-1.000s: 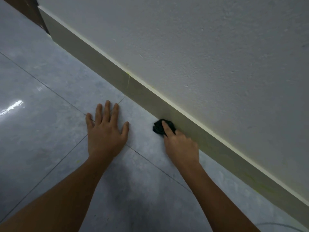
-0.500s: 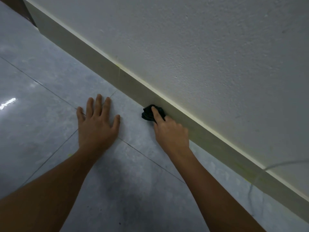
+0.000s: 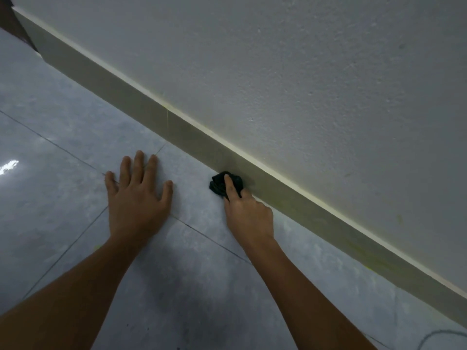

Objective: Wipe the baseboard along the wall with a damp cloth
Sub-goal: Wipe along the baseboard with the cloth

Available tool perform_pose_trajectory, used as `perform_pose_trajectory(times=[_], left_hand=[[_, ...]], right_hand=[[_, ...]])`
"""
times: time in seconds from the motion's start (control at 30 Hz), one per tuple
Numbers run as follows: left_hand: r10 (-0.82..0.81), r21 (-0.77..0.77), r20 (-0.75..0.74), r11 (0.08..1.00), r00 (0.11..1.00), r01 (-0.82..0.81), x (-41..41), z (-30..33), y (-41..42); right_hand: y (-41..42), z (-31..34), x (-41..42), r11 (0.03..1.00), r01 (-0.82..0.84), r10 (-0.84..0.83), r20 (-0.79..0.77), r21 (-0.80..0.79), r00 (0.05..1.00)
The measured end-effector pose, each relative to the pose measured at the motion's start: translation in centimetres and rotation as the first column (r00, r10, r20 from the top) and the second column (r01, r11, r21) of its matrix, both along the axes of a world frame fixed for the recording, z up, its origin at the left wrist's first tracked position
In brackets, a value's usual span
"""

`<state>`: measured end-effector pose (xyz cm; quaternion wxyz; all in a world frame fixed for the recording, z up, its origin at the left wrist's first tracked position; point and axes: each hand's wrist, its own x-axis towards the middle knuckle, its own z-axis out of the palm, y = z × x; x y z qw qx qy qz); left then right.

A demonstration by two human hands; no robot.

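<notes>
A beige baseboard (image 3: 141, 107) runs diagonally from upper left to lower right along the foot of a white textured wall (image 3: 303, 72). A small bunched black cloth (image 3: 217, 183) is pressed against the lower face of the baseboard where it meets the floor. My right hand (image 3: 249, 215) is shut on the cloth, with the index finger laid over it. My left hand (image 3: 137, 198) lies flat on the floor tile to the left of the cloth, fingers spread, holding nothing.
The floor is glossy grey tile (image 3: 63, 178) with thin grout lines. A dark door frame (image 3: 10, 29) stands at the far upper left where the baseboard ends. A thin grey cable (image 3: 439, 334) curls on the floor at the lower right corner.
My right hand and the cloth have stayed against the baseboard, sliding slightly along it. The left hand stays flat on the tile. The view has shifted a little.
</notes>
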<state>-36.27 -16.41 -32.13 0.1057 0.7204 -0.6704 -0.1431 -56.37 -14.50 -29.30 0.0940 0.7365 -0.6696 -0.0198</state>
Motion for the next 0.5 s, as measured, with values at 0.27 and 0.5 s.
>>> perform_pose_trajectory(times=[0.27, 0.5], left_hand=[[-0.007, -0.025, 0.01, 1.0, 1.0, 0.007, 0.6, 0.5, -1.3], [-0.024, 0.012, 0.006, 1.0, 1.0, 0.024, -0.2, 0.0, -0.1]], right_hand=[[0.2, 2.1, -2.4, 0.989, 0.021, -0.02, 0.007, -0.146, 1.0], [0.7, 0.8, -1.8, 0.998, 0.048, -0.048, 0.02, -0.033, 0.999]])
